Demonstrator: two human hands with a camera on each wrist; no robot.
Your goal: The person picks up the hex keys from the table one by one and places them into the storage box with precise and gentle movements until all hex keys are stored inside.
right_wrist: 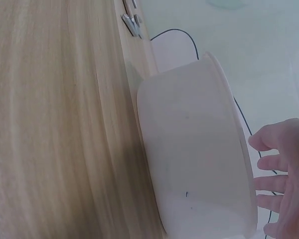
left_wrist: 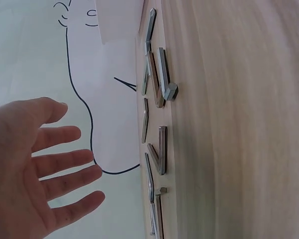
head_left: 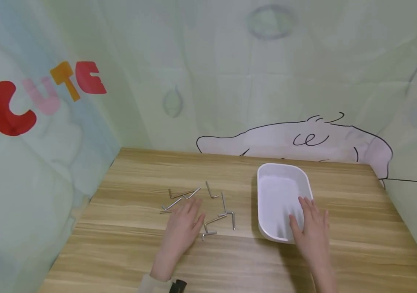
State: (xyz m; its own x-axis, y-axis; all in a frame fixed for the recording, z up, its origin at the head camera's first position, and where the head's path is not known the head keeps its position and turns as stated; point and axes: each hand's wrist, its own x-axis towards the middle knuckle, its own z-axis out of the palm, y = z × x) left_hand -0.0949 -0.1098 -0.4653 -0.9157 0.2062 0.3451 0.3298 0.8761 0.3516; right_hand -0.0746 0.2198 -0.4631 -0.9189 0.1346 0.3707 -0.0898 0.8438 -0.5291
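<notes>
Several L-shaped hex keys, some silver and some brownish, lie scattered on the table left of the tray. Over their near left side hovers my left hand, its fingers spread and holding nothing. The left wrist view shows daylight between that hand and the hex keys. A white rectangular tray with rounded corners stands right of the middle, with nothing in it. My right hand is at its right rim, fingers extended; in the right wrist view these fingers are beside the rim, gripping nothing.
The wood-grain table meets a printed fabric backdrop at its back edge and on the left. A light sleeve and a black wrist piece show at my left wrist.
</notes>
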